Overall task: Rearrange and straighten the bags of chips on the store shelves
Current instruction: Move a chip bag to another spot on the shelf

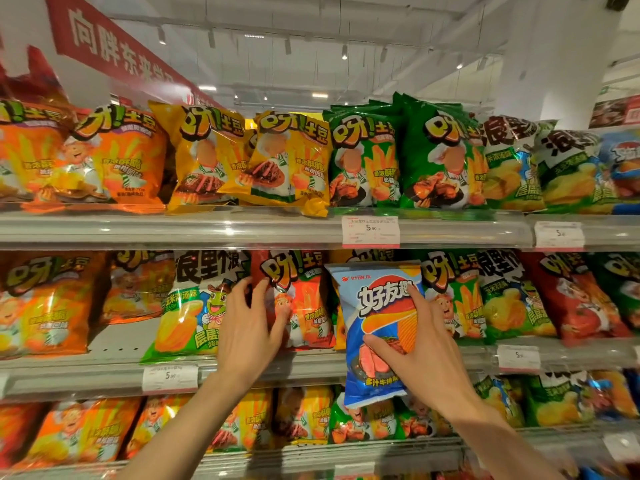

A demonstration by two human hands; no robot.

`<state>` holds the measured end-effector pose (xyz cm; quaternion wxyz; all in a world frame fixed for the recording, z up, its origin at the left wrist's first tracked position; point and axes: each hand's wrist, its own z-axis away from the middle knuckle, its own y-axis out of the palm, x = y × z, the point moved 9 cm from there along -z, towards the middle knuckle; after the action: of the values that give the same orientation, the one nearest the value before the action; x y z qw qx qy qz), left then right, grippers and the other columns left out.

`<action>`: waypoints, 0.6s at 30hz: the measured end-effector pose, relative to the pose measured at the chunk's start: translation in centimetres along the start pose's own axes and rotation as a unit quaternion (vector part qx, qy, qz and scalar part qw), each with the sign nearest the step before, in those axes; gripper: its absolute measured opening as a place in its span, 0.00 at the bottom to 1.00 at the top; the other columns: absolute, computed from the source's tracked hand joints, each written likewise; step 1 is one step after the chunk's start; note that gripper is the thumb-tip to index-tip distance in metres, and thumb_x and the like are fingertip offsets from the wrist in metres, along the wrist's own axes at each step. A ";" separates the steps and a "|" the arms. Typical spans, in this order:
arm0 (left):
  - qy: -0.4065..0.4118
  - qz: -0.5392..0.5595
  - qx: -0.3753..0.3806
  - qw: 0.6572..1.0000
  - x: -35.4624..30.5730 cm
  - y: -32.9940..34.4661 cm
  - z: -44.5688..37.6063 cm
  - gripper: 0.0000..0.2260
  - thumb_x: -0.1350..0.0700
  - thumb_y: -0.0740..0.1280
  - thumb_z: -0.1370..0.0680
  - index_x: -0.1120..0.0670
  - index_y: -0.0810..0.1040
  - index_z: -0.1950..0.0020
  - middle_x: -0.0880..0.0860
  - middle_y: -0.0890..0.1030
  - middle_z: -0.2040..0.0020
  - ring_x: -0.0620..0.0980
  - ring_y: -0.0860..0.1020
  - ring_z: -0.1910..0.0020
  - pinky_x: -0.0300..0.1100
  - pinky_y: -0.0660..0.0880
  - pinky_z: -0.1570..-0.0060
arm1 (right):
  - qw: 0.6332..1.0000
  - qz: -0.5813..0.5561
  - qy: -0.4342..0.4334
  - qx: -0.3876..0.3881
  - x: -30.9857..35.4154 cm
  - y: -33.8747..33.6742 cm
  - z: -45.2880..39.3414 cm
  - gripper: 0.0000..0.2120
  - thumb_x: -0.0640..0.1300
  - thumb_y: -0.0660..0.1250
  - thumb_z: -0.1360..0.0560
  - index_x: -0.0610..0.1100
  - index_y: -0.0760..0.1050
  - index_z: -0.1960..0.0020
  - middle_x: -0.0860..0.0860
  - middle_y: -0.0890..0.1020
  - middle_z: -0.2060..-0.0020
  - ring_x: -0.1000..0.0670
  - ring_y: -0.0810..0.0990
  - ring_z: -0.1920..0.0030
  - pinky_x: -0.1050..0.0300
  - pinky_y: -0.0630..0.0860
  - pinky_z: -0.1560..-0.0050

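My right hand (pixel 420 344) grips a blue chip bag (pixel 374 327), held upright in front of the middle shelf (pixel 114 370), its bottom hanging below the shelf edge. My left hand (pixel 251 323) rests with spread fingers on the left edge of a red chip bag (pixel 301 299) that stands on the middle shelf. Left of it stands a white-and-green bag (pixel 190 306). Green bags (pixel 457 299) stand behind and to the right of the blue bag.
The top shelf (pixel 207 226) carries orange, yellow (pixel 291 161) and green (pixel 440 157) bags, some leaning. A gap shows on the middle shelf left of the white-and-green bag. The bottom shelf holds more bags. Price tags (pixel 370 232) sit on the shelf rails.
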<state>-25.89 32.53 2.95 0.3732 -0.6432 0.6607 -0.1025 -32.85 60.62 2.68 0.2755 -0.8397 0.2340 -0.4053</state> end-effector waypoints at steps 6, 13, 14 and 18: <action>0.054 0.175 0.034 0.983 -3.1 -1.2 2.6 0.19 0.40 0.62 0.20 0.42 0.70 0.31 0.39 0.74 0.39 0.39 0.74 0.42 0.40 0.75 0.45 | 0.997 -0.070 0.004 -0.014 0.7 0.5 0.1 0.50 0.74 0.68 0.35 0.61 0.47 0.23 0.63 0.62 0.41 0.56 0.71 0.40 0.56 0.76 0.46; -0.010 0.404 0.242 0.882 -5.5 1.2 4.8 0.33 0.26 0.64 0.29 0.22 0.53 0.27 0.14 0.62 0.38 0.21 0.67 0.37 0.37 0.72 0.40 | 0.983 -0.176 0.042 0.041 3.2 3.8 0.7 0.47 0.78 0.63 0.37 0.67 0.47 0.24 0.62 0.64 0.33 0.61 0.70 0.35 0.63 0.69 0.42; -0.012 0.408 0.245 0.880 -5.2 1.3 4.8 0.34 0.26 0.65 0.30 0.22 0.52 0.27 0.15 0.60 0.35 0.22 0.63 0.34 0.40 0.71 0.36 | 0.980 -0.186 0.046 0.053 3.5 4.4 0.8 0.45 0.78 0.60 0.36 0.68 0.47 0.24 0.63 0.61 0.29 0.60 0.66 0.31 0.59 0.68 0.36; -0.017 0.406 0.236 0.882 -3.3 1.2 4.9 0.37 0.26 0.66 0.31 0.23 0.51 0.26 0.24 0.57 0.25 0.31 0.57 0.25 0.51 0.66 0.26 | 0.970 -0.220 0.071 0.076 4.0 5.4 1.1 0.32 0.71 0.53 0.26 0.68 0.51 0.24 0.61 0.58 0.23 0.57 0.57 0.23 0.51 0.57 0.24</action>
<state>-24.05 37.44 -0.03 0.5344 -0.2127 0.8137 -0.0839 -30.62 54.42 0.77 0.2249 -0.8164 0.0306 -0.5310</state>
